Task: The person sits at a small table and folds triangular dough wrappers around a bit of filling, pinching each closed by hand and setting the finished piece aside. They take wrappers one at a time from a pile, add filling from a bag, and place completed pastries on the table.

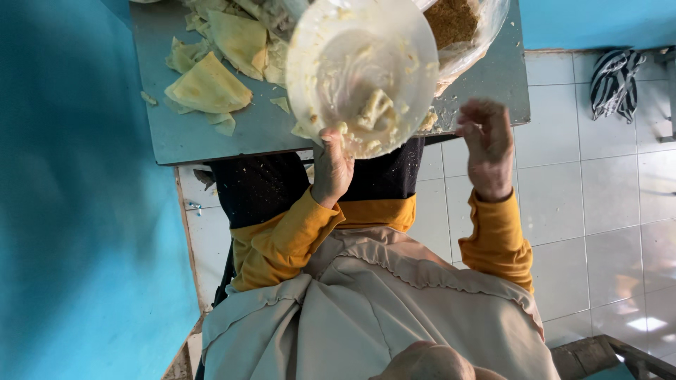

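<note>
Two hands work: the left hand (331,169) pinches the rim of a clear bowl (362,74), tipped above the surface (211,137) edge, mouth facing the person, scraps clinging inside. Right hand (486,144) hovers beside, fingers loosely curled, empty. Scraping seems underway; next likely needs fingers reaching inside.

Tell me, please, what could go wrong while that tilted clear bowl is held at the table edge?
1. The left hand pinches the clear bowl by its rim alone, so it might slip.
2. The filling clumps sit near the lowered rim, which overhangs the table, and could drop onto the dark lap cloth.
3. The tilted bowl crowds the crumb bowl and may knock it.
</note>
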